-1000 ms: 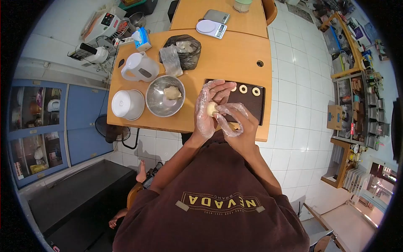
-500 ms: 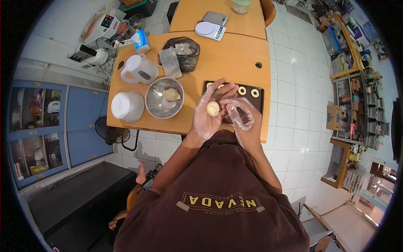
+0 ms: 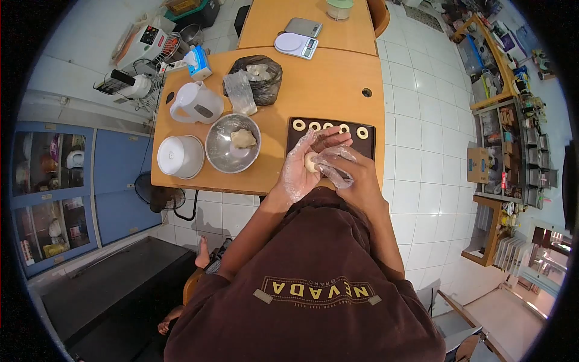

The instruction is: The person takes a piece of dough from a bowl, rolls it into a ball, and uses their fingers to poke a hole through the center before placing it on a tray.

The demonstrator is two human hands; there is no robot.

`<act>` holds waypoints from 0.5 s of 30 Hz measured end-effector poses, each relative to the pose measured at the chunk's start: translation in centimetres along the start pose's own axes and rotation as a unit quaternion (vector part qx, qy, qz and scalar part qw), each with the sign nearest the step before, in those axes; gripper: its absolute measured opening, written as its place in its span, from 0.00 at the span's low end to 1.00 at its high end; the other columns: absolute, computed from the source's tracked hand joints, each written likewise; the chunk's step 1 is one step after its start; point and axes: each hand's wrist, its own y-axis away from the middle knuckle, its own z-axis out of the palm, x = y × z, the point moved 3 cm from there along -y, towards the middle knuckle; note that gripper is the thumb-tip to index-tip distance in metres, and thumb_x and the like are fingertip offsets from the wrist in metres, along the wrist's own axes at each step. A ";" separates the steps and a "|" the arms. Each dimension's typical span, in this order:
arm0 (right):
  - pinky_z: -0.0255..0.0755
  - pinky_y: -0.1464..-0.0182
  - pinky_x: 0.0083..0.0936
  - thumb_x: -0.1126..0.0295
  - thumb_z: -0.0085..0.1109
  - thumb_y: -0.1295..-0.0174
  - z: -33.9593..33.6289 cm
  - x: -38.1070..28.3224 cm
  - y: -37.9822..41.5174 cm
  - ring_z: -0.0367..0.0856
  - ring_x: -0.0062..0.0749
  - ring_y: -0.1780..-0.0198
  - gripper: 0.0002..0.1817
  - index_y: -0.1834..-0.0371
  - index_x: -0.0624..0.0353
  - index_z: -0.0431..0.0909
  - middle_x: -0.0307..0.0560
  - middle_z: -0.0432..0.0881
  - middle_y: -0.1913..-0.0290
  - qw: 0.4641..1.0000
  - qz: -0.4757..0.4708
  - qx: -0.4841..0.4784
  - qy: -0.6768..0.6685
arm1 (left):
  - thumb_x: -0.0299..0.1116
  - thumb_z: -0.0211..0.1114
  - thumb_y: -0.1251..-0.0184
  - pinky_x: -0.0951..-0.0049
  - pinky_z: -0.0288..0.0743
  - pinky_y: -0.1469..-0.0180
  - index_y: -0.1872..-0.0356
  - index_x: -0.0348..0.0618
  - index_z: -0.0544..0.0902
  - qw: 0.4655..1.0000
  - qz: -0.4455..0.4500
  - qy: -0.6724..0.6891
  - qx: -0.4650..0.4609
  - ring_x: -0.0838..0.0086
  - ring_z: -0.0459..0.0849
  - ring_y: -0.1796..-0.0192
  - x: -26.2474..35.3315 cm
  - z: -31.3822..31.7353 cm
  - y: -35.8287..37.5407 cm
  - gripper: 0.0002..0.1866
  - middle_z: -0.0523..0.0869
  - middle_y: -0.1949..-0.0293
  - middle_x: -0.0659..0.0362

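A small pale dough ball point(image 3: 311, 162) rests in the palm of my left hand point(image 3: 297, 170), whose fingers stretch out toward the tray. My right hand point(image 3: 348, 166) reaches across from the right, its bent fingertips pressed onto the ball. Thin clear plastic gloves with whitish smears cover both hands. Just beyond them lies a dark baking tray point(image 3: 369, 142) with a row of several dough rings point(image 3: 362, 133) along its far side; the hands hide part of it. To the left, a metal bowl point(image 3: 224, 158) holds a larger lump of dough point(image 3: 243, 139).
Left of the bowl stand a white lidded tub point(image 3: 181, 158) and a translucent jug point(image 3: 199, 101). A black plastic bag point(image 3: 265, 90), a tissue box point(image 3: 199, 63) and a white kitchen scale point(image 3: 295, 44) sit farther back. A bare foot point(image 3: 202, 252) shows at lower left.
My right hand has moved left and its fingers have come down onto the dough ball, partly covering it. The left hand still supports the ball. The whole view has shifted slightly.
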 end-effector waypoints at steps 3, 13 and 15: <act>0.83 0.52 0.36 0.82 0.72 0.47 -0.1 0.0 0.0 0.90 0.50 0.53 0.18 0.51 0.62 0.89 0.54 0.89 0.52 1.000 0.003 0.017 -0.002 | 0.51 0.40 0.11 0.56 0.68 0.22 0.24 0.33 0.66 0.999 0.002 -0.050 0.002 0.56 0.71 0.22 0.1 0.5 0.3 0.32 0.77 0.29 0.45; 0.81 0.51 0.30 0.80 0.73 0.41 0.1 -0.5 -0.7 0.88 0.38 0.56 0.14 0.51 0.64 0.88 0.52 0.88 0.54 0.992 0.019 0.086 -0.085 | 0.52 0.38 0.11 0.59 0.67 0.22 0.20 0.39 0.63 0.995 0.042 -0.086 -0.030 0.59 0.68 0.20 0.6 0.4 0.3 0.32 0.72 0.23 0.48; 0.80 0.50 0.30 0.78 0.74 0.42 0.0 -0.4 -0.6 0.87 0.36 0.55 0.16 0.49 0.64 0.87 0.51 0.88 0.52 0.983 0.056 0.105 -0.137 | 0.51 0.38 0.11 0.58 0.67 0.22 0.19 0.39 0.61 0.996 0.060 -0.048 -0.055 0.60 0.65 0.19 0.8 0.7 0.5 0.32 0.68 0.21 0.48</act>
